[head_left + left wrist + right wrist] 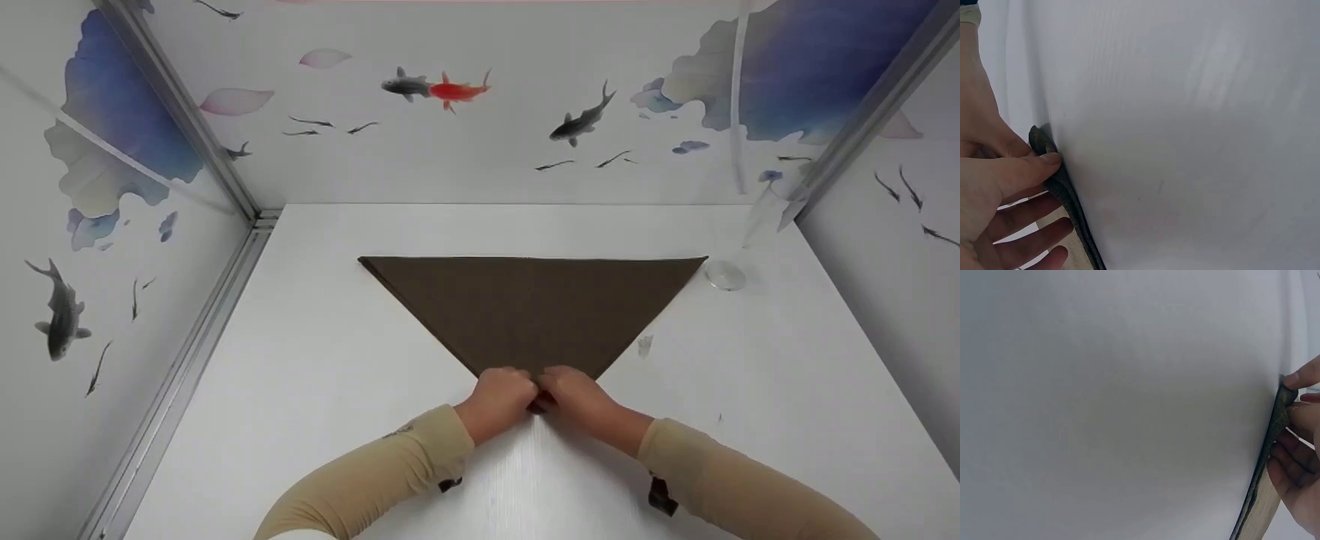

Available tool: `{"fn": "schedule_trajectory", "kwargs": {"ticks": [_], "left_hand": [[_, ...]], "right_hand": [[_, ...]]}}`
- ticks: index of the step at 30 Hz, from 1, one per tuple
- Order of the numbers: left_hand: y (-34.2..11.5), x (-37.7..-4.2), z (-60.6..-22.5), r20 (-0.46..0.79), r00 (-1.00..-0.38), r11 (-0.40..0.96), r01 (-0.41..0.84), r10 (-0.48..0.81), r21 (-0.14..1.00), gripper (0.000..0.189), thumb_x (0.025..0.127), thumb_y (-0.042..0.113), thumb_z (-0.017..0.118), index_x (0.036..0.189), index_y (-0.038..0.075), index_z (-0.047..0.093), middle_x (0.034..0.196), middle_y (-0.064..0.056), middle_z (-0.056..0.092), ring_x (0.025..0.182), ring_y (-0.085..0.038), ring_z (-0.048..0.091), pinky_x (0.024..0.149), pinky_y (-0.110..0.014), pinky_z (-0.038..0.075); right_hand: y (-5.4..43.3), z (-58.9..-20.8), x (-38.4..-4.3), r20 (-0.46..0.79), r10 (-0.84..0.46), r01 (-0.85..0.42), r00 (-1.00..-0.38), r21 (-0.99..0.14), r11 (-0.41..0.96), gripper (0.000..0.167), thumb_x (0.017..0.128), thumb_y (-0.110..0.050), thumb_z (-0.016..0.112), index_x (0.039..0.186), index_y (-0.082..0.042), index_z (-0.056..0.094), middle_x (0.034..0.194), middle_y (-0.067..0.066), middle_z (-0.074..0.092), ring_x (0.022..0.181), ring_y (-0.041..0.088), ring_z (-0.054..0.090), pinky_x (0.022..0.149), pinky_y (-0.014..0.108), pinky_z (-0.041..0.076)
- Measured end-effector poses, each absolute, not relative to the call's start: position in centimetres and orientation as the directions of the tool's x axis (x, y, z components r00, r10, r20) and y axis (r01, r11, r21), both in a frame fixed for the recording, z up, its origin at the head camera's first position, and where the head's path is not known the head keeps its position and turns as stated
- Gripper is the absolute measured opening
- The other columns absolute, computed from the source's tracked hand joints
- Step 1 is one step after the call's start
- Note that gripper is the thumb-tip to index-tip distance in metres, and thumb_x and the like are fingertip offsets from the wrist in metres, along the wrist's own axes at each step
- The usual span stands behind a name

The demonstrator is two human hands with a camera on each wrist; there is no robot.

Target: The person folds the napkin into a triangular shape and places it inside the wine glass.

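A dark brown cloth [532,307], folded into a triangle, lies with its long edge away from me and its point toward me. Both hands meet at that near point. My left hand [501,396] pinches the corner between thumb and fingers. Just beside it, my right hand [581,397] grips the same corner from the other side. In the left wrist view the cloth edge [1072,199] runs down from the left thumb as a thin dark band. The right wrist view shows a turned-up bit of the cloth [1279,417] at the right hand's fingers.
The cloth lies on a white table [315,360]. A clear round disc [725,276] sits by the cloth's far right corner, and a small greyish mark [645,345] shows off its right side. White panels with painted fish [581,118] stand around the table.
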State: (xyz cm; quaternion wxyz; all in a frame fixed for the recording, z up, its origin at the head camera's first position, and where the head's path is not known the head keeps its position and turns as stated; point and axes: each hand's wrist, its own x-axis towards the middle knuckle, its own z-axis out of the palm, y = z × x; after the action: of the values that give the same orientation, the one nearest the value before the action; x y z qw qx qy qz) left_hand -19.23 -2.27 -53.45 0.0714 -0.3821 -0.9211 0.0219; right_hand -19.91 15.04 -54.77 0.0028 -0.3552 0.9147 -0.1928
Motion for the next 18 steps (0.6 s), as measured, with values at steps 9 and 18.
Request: {"fn": "schedule_trajectory", "kwargs": {"ticks": [9, 18], "left_hand": [[-2.56, -19.40, -53.41, 0.063, -0.711, 0.714, 0.700, 0.700, -0.033, 0.015, 0.092, 0.016, 0.067, 0.079, 0.019, 0.073, 0.073, 0.001, 0.062, 0.067, -0.014, 0.058, 0.055, -0.027, 0.048], [-3.22, -19.14, -52.80, 0.045, -0.731, 0.723, 0.681, 0.681, 0.113, 0.019, 0.095, 0.017, 0.063, 0.079, 0.016, 0.072, 0.073, 0.000, 0.064, 0.070, -0.015, 0.061, 0.060, -0.027, 0.050]], "right_hand": [[15.60, -54.84, -19.51, 0.225, -0.746, -0.779, -0.627, -0.206, 0.592, 0.015, 0.081, -0.014, 0.080, 0.095, -0.009, 0.076, 0.083, 0.002, 0.060, 0.075, 0.016, 0.055, 0.066, 0.028, 0.050], [15.12, -54.42, -18.97, 0.172, -0.758, -0.777, -0.629, -0.163, 0.608, 0.017, 0.086, -0.014, 0.075, 0.101, -0.007, 0.075, 0.090, 0.005, 0.064, 0.083, 0.019, 0.059, 0.073, 0.029, 0.052]]}}
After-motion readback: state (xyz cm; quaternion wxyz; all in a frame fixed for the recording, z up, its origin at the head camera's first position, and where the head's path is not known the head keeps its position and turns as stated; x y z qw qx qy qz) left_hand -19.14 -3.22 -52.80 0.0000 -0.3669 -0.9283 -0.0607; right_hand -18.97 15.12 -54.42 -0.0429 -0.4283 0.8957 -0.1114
